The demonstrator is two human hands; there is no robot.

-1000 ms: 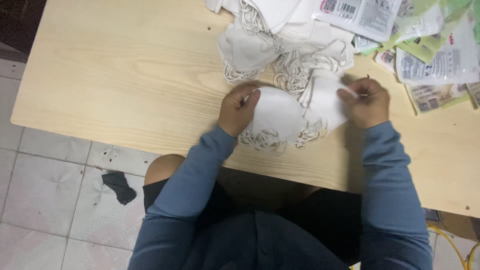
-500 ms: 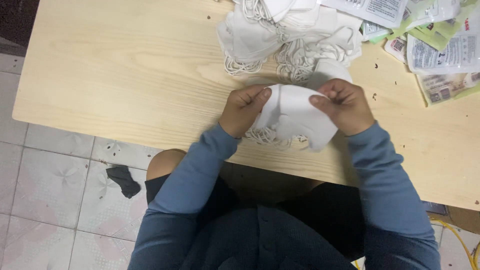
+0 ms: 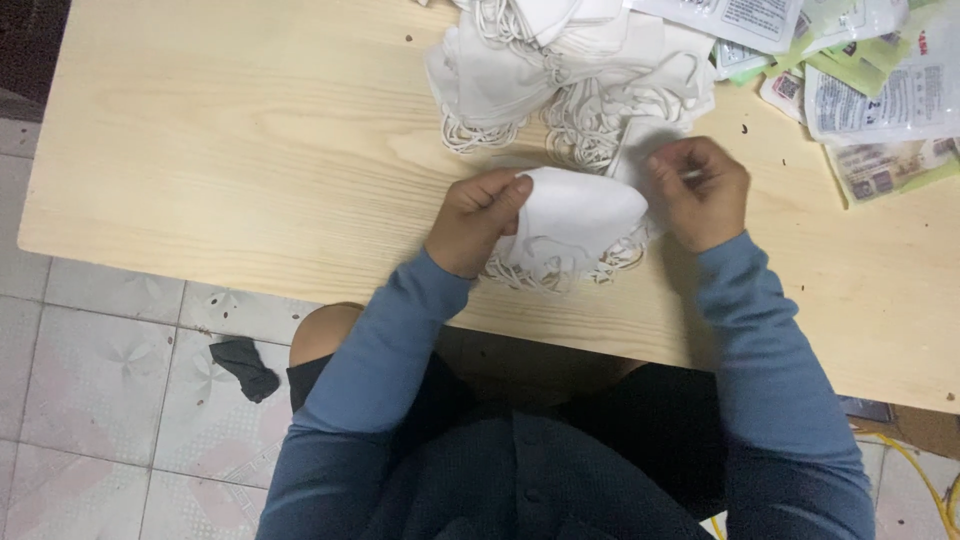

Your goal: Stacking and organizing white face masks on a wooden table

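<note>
A folded white face mask [image 3: 575,215] with curly ear loops lies on the light wooden table [image 3: 250,160], held between both hands. My left hand [image 3: 478,218] grips its left edge with thumb on top. My right hand [image 3: 698,190] pinches its right end, fingers curled. The loops hang out below the mask toward the table's front edge. Just behind the hands sits a heap of white masks [image 3: 560,60] with tangled loops.
Printed plastic packets [image 3: 880,90], white and green, are spread over the table's far right corner. A dark rag [image 3: 245,368] lies on the tiled floor at the left, below the table edge. Small dark specks dot the tabletop.
The mask lay flat and open a second ago. Both hands have since folded it in half and now hold it by its two ends; the right hand has shifted outward.
</note>
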